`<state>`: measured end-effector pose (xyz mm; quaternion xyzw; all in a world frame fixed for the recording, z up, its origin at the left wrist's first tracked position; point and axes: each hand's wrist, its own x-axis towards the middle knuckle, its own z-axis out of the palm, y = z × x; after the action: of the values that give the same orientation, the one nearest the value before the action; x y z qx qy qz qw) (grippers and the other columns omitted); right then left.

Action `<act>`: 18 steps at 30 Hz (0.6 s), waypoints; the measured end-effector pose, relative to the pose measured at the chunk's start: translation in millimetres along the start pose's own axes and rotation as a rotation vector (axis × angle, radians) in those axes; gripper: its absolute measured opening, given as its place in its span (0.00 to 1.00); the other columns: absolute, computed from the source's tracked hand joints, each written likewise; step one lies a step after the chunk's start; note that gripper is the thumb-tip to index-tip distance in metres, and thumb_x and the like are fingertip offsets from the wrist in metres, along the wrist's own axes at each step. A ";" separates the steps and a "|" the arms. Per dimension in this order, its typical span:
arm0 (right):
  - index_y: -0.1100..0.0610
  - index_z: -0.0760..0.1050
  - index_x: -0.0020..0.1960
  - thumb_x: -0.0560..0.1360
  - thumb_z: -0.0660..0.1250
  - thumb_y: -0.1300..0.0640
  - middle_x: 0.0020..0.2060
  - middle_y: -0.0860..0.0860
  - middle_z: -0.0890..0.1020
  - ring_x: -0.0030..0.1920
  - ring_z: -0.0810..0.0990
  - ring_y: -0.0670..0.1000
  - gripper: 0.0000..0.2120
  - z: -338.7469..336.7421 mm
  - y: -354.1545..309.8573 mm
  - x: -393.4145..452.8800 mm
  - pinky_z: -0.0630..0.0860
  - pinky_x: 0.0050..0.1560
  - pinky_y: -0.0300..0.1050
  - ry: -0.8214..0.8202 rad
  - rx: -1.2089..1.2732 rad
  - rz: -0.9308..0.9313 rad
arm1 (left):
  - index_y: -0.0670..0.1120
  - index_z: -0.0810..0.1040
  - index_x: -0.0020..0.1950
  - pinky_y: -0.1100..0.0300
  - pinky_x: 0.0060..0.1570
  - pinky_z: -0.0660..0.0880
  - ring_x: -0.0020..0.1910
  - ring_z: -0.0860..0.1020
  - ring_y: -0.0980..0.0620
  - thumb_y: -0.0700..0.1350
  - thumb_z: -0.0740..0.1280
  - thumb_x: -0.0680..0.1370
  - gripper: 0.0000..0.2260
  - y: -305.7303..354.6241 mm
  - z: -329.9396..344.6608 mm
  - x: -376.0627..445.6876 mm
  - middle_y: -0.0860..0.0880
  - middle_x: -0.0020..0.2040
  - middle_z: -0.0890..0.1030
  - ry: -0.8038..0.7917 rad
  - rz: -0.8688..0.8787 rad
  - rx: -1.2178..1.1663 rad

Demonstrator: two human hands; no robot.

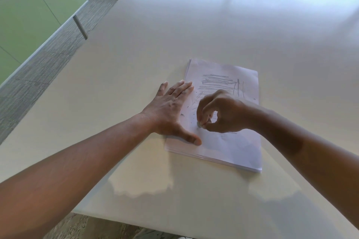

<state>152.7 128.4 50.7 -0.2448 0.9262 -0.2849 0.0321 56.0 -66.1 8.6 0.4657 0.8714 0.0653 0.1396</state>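
On the table (136, 64), paper stack (231, 149): lies flat, long axis running away from the person, far end leaning slightly left.
Left hand (169, 108): fingers straight, pressing the stack's left edge.
Eraser (199, 124): mid-stack, pinched by right hand (223, 112); its axis too small to tell.
Pencil scribbles (217, 81): stack's far half.
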 end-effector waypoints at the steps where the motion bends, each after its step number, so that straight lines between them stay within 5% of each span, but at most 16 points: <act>1: 0.56 0.84 0.37 0.66 0.75 0.66 0.38 0.46 0.84 0.36 0.81 0.44 0.06 0.7 1.4 2.3 0.79 0.39 0.39 0.028 -0.005 -0.006 | 0.48 0.40 0.84 0.42 0.79 0.33 0.81 0.34 0.58 0.89 0.53 0.48 0.75 0.3 -0.3 0.0 0.55 0.84 0.40 -0.001 0.000 -0.002; 5: 0.57 0.84 0.37 0.65 0.74 0.67 0.38 0.47 0.84 0.35 0.82 0.46 0.06 2.0 4.6 4.8 0.79 0.38 0.43 0.086 -0.007 -0.006 | 0.47 0.40 0.84 0.42 0.79 0.33 0.81 0.34 0.58 0.88 0.57 0.50 0.74 2.3 -1.4 -0.8 0.55 0.84 0.40 -0.009 -0.004 -0.005; 12: 0.53 0.84 0.39 0.69 0.76 0.62 0.40 0.43 0.84 0.38 0.82 0.44 0.04 -6.1 1.0 -4.8 0.79 0.40 0.41 -0.075 0.006 0.016 | 0.48 0.39 0.84 0.42 0.79 0.33 0.81 0.34 0.58 0.87 0.59 0.52 0.72 1.8 -1.7 -1.6 0.55 0.84 0.39 -0.007 -0.009 0.014; 18: 0.58 0.84 0.39 0.69 0.75 0.65 0.40 0.49 0.84 0.37 0.82 0.47 0.03 0.6 3.9 5.6 0.80 0.41 0.44 0.077 -0.022 0.013 | 0.48 0.40 0.85 0.42 0.79 0.34 0.81 0.34 0.59 0.88 0.57 0.50 0.73 0.9 -0.3 -1.0 0.55 0.84 0.41 0.000 -0.005 -0.016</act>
<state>146.2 128.3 48.6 -0.2282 0.9314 -0.2836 -0.0045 57.1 -66.5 9.4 0.4621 0.8722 0.0722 0.1435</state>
